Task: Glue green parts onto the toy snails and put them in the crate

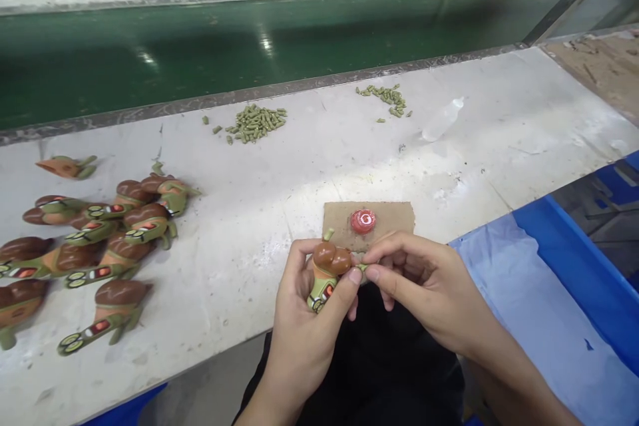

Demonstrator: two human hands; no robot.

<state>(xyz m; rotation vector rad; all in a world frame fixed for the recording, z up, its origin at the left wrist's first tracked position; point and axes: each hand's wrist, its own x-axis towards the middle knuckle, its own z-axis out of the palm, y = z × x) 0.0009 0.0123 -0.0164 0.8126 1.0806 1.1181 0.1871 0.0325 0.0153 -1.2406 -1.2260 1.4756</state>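
Note:
My left hand (312,319) is closed around a small toy figure (327,269) with a brown, rounded back and a green face with yellow-rimmed eyes. Between the thumb and fingertips of my right hand (424,279) is a small green piece (361,267), touching the side of the figure. Just beyond my hands lies a piece of cardboard (394,216) with a red bottle cap (363,221) on it. Two piles of small green pieces, a larger one (257,122) and a smaller one (387,96), lie farther back on the white table (234,226).
Several similar toy figures (120,299) cluster on the left of the table. A translucent squeeze bottle (443,120) lies at the back right. Behind the table runs a green conveyor belt (200,46). Below the right edge stands a blue bin (574,259) with a pale liner.

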